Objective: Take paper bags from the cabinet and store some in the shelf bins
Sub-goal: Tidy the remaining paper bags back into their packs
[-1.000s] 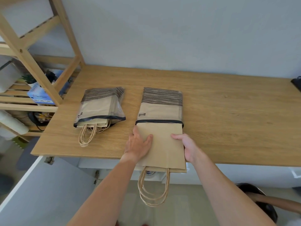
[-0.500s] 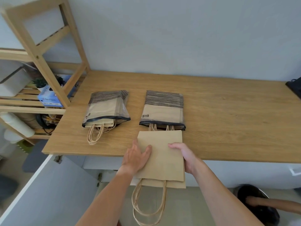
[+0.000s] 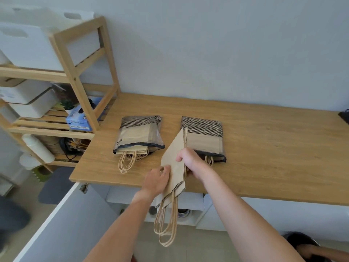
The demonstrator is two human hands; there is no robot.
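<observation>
Here both hands, left hand (image 3: 157, 179) and right hand (image 3: 188, 160), grip the bags (image 3: 174, 157); loose ones may slide out if the grip weakens.

A wooden counter (image 3: 264, 148) fills the right and centre of the frame, carrying two plastic-wrapped packs of paper bags, the left pack (image 3: 138, 136) and the right pack (image 3: 205, 138), side by side.
</observation>
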